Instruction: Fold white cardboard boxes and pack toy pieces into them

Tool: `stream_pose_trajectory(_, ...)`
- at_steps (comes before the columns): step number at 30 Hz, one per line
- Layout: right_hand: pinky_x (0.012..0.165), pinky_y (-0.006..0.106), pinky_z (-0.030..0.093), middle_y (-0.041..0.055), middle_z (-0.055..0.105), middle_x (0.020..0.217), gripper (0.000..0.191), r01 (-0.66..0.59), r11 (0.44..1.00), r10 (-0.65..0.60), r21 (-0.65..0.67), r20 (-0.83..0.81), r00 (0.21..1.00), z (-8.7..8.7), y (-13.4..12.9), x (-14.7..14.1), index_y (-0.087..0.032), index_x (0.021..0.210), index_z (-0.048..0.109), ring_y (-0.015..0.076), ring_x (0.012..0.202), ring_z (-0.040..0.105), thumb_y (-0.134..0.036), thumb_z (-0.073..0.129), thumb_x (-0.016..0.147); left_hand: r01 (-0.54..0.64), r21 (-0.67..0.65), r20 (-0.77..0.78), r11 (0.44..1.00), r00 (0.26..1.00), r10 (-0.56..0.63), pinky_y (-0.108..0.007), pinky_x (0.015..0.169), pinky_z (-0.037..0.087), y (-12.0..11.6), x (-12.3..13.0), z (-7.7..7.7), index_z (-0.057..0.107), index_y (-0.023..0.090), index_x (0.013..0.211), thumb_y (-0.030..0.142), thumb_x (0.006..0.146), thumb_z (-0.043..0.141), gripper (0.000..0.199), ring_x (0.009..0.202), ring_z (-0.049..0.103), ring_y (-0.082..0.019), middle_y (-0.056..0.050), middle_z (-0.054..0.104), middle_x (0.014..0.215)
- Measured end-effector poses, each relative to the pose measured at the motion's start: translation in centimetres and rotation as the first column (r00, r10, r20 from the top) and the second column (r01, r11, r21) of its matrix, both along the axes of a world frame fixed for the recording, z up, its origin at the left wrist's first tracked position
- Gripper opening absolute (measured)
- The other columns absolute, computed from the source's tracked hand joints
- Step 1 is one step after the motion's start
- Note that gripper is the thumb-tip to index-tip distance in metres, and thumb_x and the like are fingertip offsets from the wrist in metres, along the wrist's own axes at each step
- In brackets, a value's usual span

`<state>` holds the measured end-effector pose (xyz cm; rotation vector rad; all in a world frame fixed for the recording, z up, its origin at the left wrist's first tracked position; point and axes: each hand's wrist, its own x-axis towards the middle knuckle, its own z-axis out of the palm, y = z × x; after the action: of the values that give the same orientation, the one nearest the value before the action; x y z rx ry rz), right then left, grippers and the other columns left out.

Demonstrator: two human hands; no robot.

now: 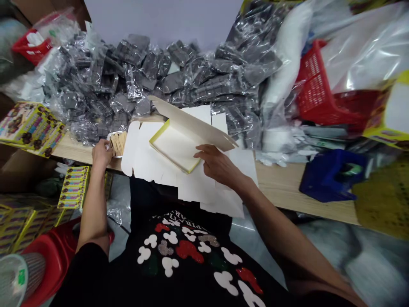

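Observation:
An open shallow cardboard box, white inside with yellow edges, lies tilted on a stack of flat white carton blanks. Its lid flap stands raised at the back. My right hand is closed on the box's right side, thumb and fingers at the wall. To the left, a small tray of thin wooden sticks sits at the table's front edge. My left hand is at that tray's left edge with its fingers curled together; whatever they may pinch is hidden.
Many clear bags of dark grey pieces are heaped behind. Printed yellow boxes stand at left. A red basket and a blue bin are on the right. Below left is a red stool beside a waste basket.

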<state>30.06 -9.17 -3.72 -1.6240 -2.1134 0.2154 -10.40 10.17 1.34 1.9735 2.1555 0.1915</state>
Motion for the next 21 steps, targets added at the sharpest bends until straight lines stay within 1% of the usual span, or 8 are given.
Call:
stream_pose_trajectory(3, 0.113, 0.058, 0.058, 0.0191, 0.071, 0.136, 0.05, -0.019, 0.998, 0.021, 0.062, -0.032, 0.999, -0.3, 0.7, 0.9, -0.014, 0.111, 0.078, 0.0344, 0.132, 0.065, 0.006, 0.047, 0.078, -0.028, 0.057, -0.052, 0.998, 0.998, 0.031, -0.044, 0.106, 0.053, -0.7, 0.7, 0.3, 0.071, 0.016, 0.13, 0.032, 0.098, 0.062, 0.037, 0.117, 0.068, -0.034, -0.018, 0.072, 0.121)
stream_pose_trajectory(5, 0.111, 0.059, 0.059, 0.0187, 0.071, 0.136, 0.051, -0.009, 0.995, 0.013, 0.095, -0.04, 0.999, 0.1, 0.7, 1.1, -0.015, 0.11, 0.078, 0.0348, 0.132, 0.065, 0.007, 0.046, 0.077, -0.004, 0.089, -0.116, 0.996, 0.993, 0.014, -0.049, 0.109, 0.053, -1.2, 1.1, 0.6, 0.075, 0.014, 0.122, 0.041, 0.099, 0.061, 0.038, 0.128, 0.064, -0.04, -0.024, 0.066, 0.134)
stream_pose_trajectory(7, 0.11, 0.059, 0.059, 0.0184, 0.071, 0.136, 0.053, 0.005, 0.994, 0.0, 0.105, -0.049, 0.999, 0.6, 0.2, 0.7, -0.015, 0.113, 0.078, 0.0352, 0.133, 0.065, 0.007, 0.047, 0.076, 0.035, 0.053, -0.201, 0.998, 0.979, -0.023, -0.055, 0.112, 0.052, -1.6, 1.5, 1.0, 0.079, 0.011, 0.112, 0.048, 0.098, 0.061, 0.044, 0.135, 0.058, -0.047, -0.029, 0.061, 0.141)
stream_pose_trajectory(9, 0.111, 0.059, 0.059, 0.0185, 0.071, 0.136, 0.054, 0.001, 0.996, 0.004, 0.094, -0.053, 0.999, 1.2, -0.3, -0.2, -0.015, 0.117, 0.078, 0.0354, 0.134, 0.063, 0.007, 0.048, 0.077, 0.052, -0.022, -0.261, 0.998, 0.964, -0.056, -0.057, 0.113, 0.051, -1.7, 2.0, 1.3, 0.08, 0.006, 0.11, 0.046, 0.098, 0.058, 0.047, 0.137, 0.057, -0.049, -0.033, 0.06, 0.142)
stream_pose_trajectory(12, 0.113, 0.056, 0.058, 0.0195, 0.07, 0.137, 0.05, -0.034, 0.998, 0.036, 0.043, -0.045, 0.998, 1.6, -0.8, -1.7, -0.013, 0.117, 0.077, 0.0344, 0.136, 0.061, 0.005, 0.049, 0.08, -0.008, -0.077, -0.295, 0.997, 0.955, -0.015, -0.053, 0.111, 0.053, -1.0, 2.6, 1.8, 0.078, 0.0, 0.122, 0.038, 0.099, 0.055, 0.05, 0.133, 0.063, -0.046, -0.035, 0.062, 0.142)
stream_pose_trajectory(17, 0.114, 0.052, 0.056, 0.023, 0.067, 0.141, 0.041, -0.025, 0.995, 0.027, -0.092, 0.02, 0.999, 2.9, -2.0, -4.7, -0.008, 0.127, 0.073, 0.0347, 0.138, 0.058, -0.005, 0.048, 0.095, -0.04, -0.1, -0.307, 0.994, 0.952, 0.007, -0.053, 0.105, 0.055, 0.4, 2.4, 2.8, 0.078, 0.001, 0.125, 0.05, 0.099, 0.056, 0.059, 0.126, 0.068, -0.047, -0.034, 0.073, 0.13)
stream_pose_trajectory(19, 0.107, 0.052, 0.058, 0.0262, 0.062, 0.147, 0.04, -0.016, 0.988, 0.027, -0.155, 0.067, 0.997, 3.8, -2.7, -6.6, -0.006, 0.137, 0.068, 0.0379, 0.138, 0.056, -0.019, 0.051, 0.103, -0.036, -0.069, -0.315, 0.997, 0.949, 0.013, -0.054, 0.105, 0.055, 0.7, 2.0, 3.2, 0.078, -0.001, 0.123, 0.047, 0.099, 0.055, 0.059, 0.125, 0.068, -0.048, -0.035, 0.073, 0.128)
stream_pose_trajectory(21, 0.095, 0.05, 0.059, 0.0265, 0.062, 0.144, 0.04, -0.003, 0.971, 0.034, -0.241, 0.126, 0.991, 4.5, -3.1, -8.2, -0.008, 0.137, 0.067, 0.04, 0.133, 0.056, -0.028, 0.054, 0.106, -0.001, -0.019, -0.3, 1.0, 0.954, -0.005, -0.058, 0.104, 0.055, 1.0, 1.6, 3.5, 0.079, -0.005, 0.119, 0.042, 0.098, 0.055, 0.056, 0.122, 0.069, -0.051, -0.038, 0.074, 0.123)
